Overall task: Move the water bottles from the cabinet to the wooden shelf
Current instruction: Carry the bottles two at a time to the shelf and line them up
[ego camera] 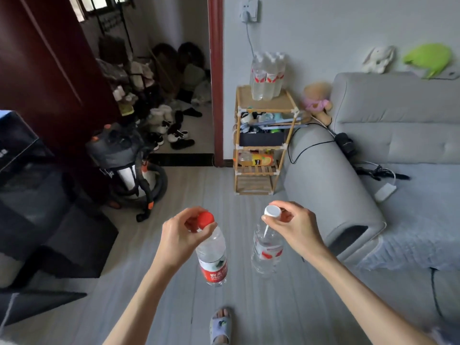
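Water bottles are mid-trip right now: the left hand (pixel 183 234) has its fingers pinched around the neck of a red-capped bottle (pixel 212 255), and the right hand (pixel 292 226) has its fingers clamped on the top of a white-capped bottle (pixel 267 247). Both dangle over the floor. Up at 12 o'clock the wooden shelf (pixel 263 140) already has a cluster of bottles (pixel 267 75) on top, so I'd guess it's partway done. These two still need dropping off; no idea how many are left.
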Demonstrator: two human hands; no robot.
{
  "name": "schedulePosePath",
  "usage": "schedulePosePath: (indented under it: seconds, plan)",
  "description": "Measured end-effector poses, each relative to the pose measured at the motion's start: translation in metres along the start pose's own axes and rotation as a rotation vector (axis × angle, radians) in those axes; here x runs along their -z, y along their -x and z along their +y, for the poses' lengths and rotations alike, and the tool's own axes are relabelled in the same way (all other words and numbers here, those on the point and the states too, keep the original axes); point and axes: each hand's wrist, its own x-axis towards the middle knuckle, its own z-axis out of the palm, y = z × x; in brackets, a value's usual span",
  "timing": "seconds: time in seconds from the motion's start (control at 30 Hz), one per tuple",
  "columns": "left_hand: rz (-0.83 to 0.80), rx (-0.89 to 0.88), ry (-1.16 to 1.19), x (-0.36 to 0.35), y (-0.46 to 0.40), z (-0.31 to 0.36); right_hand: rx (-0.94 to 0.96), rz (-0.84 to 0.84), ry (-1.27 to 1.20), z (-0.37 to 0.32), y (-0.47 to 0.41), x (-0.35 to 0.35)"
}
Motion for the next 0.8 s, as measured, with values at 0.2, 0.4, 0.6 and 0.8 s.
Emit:
schedulePosePath:
  seconds: [0.2, 0.4, 0.6, 0.8]
  plan:
    - [-0.082, -0.059, -0.005, -0.018, -0.159, 0.011, 0.045, 0.077, 0.027, 0.004, -0.132, -0.004]
    - [-0.094, -0.065, 0.027, -0.052, -0.280, 0.012, 0.017, 0.145, -0.005, 0.023, -0.249, 0.000]
    - [-0.099, -0.045, 0.050, -0.107, -0.394, 0.013, -0.018, 0.097, 0.018, 0.070, -0.369, 0.018]
    - [-0.069, -0.033, 0.045, -0.149, -0.505, 0.031, -0.008, 0.129, 0.042, 0.097, -0.494, 0.051]
